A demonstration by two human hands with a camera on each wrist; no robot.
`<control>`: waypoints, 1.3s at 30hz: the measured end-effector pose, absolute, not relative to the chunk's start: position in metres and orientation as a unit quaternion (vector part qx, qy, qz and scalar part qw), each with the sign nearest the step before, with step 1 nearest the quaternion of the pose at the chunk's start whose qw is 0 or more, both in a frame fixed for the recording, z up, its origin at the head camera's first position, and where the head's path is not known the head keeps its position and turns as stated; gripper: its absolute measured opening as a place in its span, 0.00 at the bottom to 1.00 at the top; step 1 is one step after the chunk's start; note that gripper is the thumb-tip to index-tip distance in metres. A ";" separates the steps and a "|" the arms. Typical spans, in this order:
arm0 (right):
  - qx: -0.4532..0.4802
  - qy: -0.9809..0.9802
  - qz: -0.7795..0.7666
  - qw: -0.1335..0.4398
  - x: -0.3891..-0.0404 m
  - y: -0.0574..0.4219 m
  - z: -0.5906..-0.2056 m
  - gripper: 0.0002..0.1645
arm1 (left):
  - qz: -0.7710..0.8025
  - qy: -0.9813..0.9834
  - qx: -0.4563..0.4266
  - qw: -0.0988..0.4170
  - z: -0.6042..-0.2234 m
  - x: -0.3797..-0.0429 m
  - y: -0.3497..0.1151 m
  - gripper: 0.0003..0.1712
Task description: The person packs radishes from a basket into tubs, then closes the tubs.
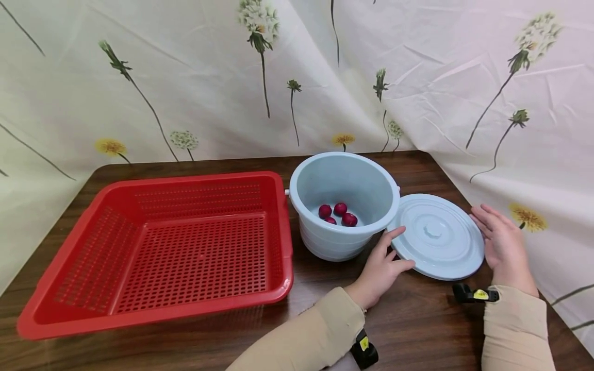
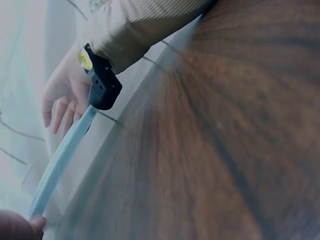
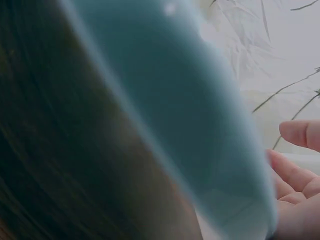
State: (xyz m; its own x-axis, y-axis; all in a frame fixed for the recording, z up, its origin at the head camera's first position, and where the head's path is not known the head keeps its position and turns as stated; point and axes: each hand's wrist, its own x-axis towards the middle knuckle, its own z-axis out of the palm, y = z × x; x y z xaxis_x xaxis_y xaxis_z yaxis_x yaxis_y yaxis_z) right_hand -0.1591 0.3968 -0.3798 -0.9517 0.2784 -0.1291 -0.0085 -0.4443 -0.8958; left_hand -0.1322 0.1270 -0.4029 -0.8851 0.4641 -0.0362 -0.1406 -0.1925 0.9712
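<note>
A light blue round lid (image 1: 433,232) with a small central knob lies at the right of the table, beside a matching bucket (image 1: 331,245). Several small dark-red round fruits (image 1: 349,220) rest on the bucket's bottom. My left hand (image 1: 380,268) is at the lid's near left edge, fingers spread, thumb at the rim. On the opposite side my right hand (image 1: 506,247) stands beside the rim, its fingers fairly straight. The left wrist view shows the lid's thin edge (image 2: 62,155) between both hands. Large and blurred, the lid (image 3: 185,115) fills much of the right wrist view.
A red perforated plastic basket (image 1: 286,247) takes up the left of the dark wooden table (image 1: 417,322), its right rim close to the bucket. Behind and to the right hangs a white cloth (image 1: 325,103) printed with dandelions.
</note>
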 end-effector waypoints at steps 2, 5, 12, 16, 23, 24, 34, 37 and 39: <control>-0.115 -0.506 0.850 0.093 -0.158 0.399 -0.377 0.09 | 0.760 0.603 0.143 0.194 -0.401 -0.131 0.128 0.38; -0.106 -0.485 0.863 0.100 -0.156 0.400 -0.372 0.11 | 0.762 0.600 0.157 0.186 -0.398 -0.128 0.128 0.38; -0.103 -0.445 0.884 0.099 -0.148 0.401 -0.357 0.13 | 0.744 0.617 0.210 0.144 -0.386 -0.118 0.126 0.39; -0.100 -0.434 0.888 0.117 -0.144 0.400 -0.350 0.13 | 0.734 0.625 0.233 0.128 -0.375 -0.111 0.124 0.39; -0.110 -0.409 0.892 0.157 -0.139 0.399 -0.336 0.11 | 0.710 0.638 0.275 0.115 -0.356 -0.104 0.117 0.40; -0.111 -0.404 0.893 0.164 -0.138 0.399 -0.333 0.11 | 0.707 0.640 0.279 0.114 -0.352 -0.103 0.116 0.40; -0.115 -0.389 0.890 0.210 -0.132 0.381 -0.312 0.12 | 0.665 0.669 0.329 0.045 -0.321 -0.083 0.102 0.39; -0.106 -0.392 0.889 0.210 -0.132 0.372 -0.305 0.12 | 0.662 0.674 0.327 0.022 -0.314 -0.079 0.097 0.39; -0.100 -0.392 0.891 0.207 -0.132 0.366 -0.300 0.13 | 0.662 0.676 0.324 0.005 -0.309 -0.078 0.093 0.39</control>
State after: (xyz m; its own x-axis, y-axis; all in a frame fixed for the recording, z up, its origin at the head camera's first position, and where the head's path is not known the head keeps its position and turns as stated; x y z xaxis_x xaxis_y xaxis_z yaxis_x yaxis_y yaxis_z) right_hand -0.1320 0.3662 -0.3002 -0.8946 0.4466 -0.0163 -0.2896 -0.6071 -0.7400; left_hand -0.0777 0.0933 -0.3094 -0.7899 0.4444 0.4225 0.4314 -0.0869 0.8980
